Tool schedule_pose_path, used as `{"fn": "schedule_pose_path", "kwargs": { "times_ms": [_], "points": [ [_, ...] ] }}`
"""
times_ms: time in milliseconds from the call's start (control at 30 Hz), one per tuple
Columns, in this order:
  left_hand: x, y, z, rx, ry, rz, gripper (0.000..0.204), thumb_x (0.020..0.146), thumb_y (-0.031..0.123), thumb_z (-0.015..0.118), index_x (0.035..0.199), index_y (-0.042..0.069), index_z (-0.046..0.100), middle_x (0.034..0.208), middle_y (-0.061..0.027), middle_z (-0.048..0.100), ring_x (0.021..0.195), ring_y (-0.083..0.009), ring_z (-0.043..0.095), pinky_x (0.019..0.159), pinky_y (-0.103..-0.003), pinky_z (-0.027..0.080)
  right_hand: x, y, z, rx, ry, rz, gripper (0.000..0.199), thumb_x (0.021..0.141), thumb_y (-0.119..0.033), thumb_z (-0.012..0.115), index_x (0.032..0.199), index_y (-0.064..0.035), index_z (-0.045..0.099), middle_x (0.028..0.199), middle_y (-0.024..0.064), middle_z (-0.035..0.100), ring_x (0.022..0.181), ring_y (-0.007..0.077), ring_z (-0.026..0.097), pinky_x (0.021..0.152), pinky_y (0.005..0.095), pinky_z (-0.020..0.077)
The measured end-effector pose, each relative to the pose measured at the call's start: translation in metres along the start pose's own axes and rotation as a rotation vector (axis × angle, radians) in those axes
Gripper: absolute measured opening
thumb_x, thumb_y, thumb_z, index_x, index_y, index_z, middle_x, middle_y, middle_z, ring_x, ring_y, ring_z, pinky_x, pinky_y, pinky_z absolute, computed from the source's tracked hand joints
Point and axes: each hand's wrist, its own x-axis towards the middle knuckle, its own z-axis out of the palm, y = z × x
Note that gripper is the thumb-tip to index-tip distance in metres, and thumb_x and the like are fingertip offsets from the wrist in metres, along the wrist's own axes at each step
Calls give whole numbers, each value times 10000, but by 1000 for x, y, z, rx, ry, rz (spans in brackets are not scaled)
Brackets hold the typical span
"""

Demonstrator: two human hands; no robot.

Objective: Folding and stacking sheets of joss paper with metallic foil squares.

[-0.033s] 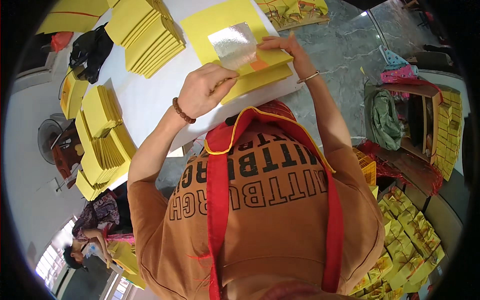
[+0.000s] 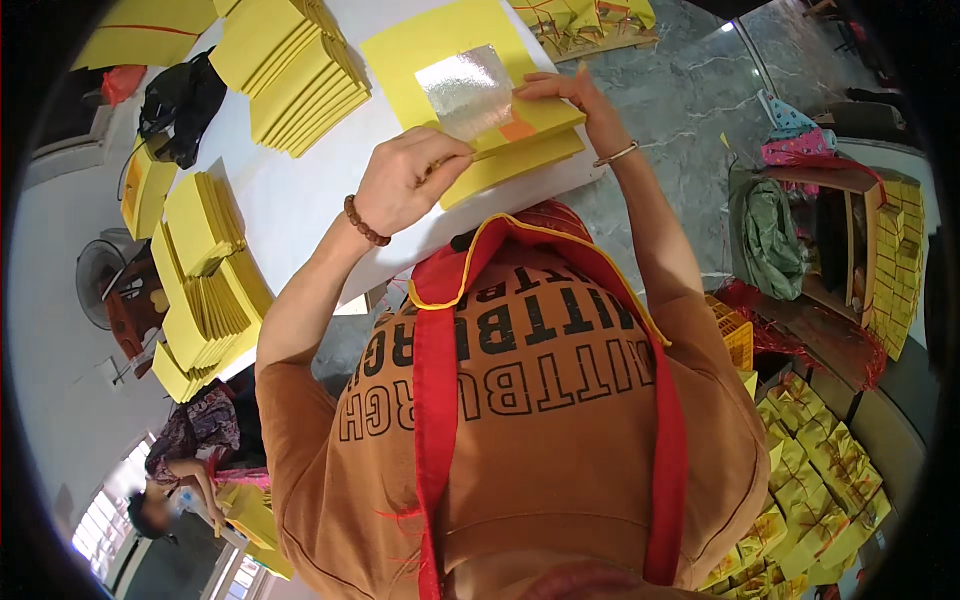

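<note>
The silver foil square [image 2: 466, 92] lies on the yellow paper stack [image 2: 500, 135] at the near edge of the white worktop [image 2: 300, 210]. Your left hand [image 2: 405, 180] pinches the stack's corner; your right hand [image 2: 575, 100] presses its fingers flat on the edge. Smooth the foil outward gently, keeping it square and unwrinkled.

The left hand [image 2: 405, 185] curls over the near edge of the yellow paper stack [image 2: 520, 150], hiding its own fingertips and that edge. The far-left yellow sheet [image 2: 140, 35] runs off the top edge. The person's torso hides the counter's [image 2: 330, 190] near side.
</note>
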Motion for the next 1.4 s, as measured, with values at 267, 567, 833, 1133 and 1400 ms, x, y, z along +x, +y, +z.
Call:
{"fn": "schedule_pose_path", "kwargs": {
  "times_ms": [267, 567, 833, 1133, 1400],
  "points": [
    [3, -7, -1, -188, -13, -220, 160, 823, 153, 594, 846, 0, 639, 662, -68, 601, 557, -113, 521, 532, -251, 419, 0, 3, 1, -53, 31, -18, 746, 939, -524, 89, 1031, -28, 639, 1120, 88, 595, 1192, 231, 420, 1042, 342, 258],
    [6, -14, -3, -380, -56, -398, 143, 803, 139, 595, 809, 3, 637, 619, 20, 554, 572, -29, 457, 517, -207, 381, 1, 2, 5, -62, 72, -53, 733, 956, -463, 50, 989, -61, 662, 1080, 114, 613, 1126, 246, 493, 1031, 335, 285],
    [10, -17, -6, -462, -75, -438, 149, 816, 141, 586, 811, -3, 623, 647, 38, 544, 589, -24, 445, 519, -204, 366, 0, 9, 0, -97, 24, -116, 706, 935, -542, 161, 1066, -24, 623, 1132, 92, 585, 1143, 205, 464, 1006, 339, 308],
    [5, -13, -17, -540, -42, -355, 294, 822, 226, 621, 1028, 17, 607, 875, -39, 608, 817, -113, 534, 706, -233, 423, 5, -3, -5, 109, 8, 225, 289, 837, -196, 627, 1070, -25, 615, 1012, 16, 618, 933, 73, 544, 823, 229, 436],
    [-7, -48, -4, 380, 35, 180, 397, 743, 151, 633, 1127, 67, 580, 1139, -97, 577, 1047, -309, 497, 887, -380, 424, 15, -13, -9, -394, -129, -318, 362, 740, -72, 647, 1094, -137, 609, 1171, 13, 574, 1111, 191, 510, 862, 327, 417]
  ]
}}
